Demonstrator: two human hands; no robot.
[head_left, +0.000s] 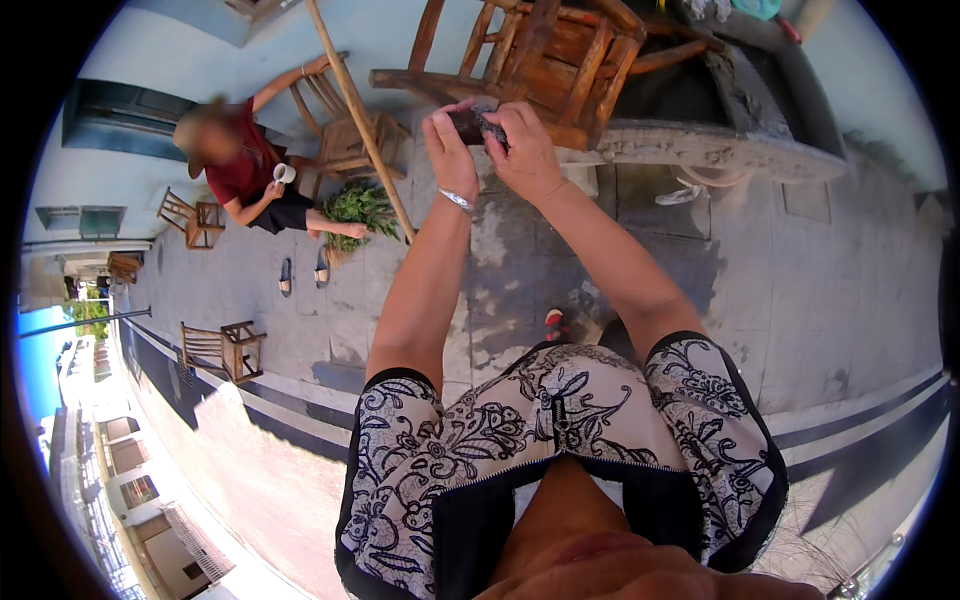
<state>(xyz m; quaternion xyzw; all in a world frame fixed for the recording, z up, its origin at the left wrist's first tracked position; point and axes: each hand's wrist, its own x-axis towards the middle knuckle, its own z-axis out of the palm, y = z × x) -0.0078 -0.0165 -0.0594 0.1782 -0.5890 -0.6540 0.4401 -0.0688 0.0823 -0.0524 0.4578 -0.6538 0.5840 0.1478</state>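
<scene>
Both my arms reach forward, and the hands meet over the near side of a wooden chair (575,75). My left hand (452,155), with a silver bracelet at its wrist, is closed around a dark brown block-like piece (465,127); its exact kind is unclear. A dark grey, rough, crumpled scrubbing pad (490,124) is pinched in my right hand (527,150) and pressed against that piece. The fingers partly hide both things. The chair looks wet and tilted, beside the concrete trough.
A concrete trough (725,155) runs along the right. To the left, a seated person (235,160) holds a white cup (284,174). Between us are a long wooden pole (360,110), cut greens (360,207) and slippers (287,277). A small chair (225,350) stands farther left.
</scene>
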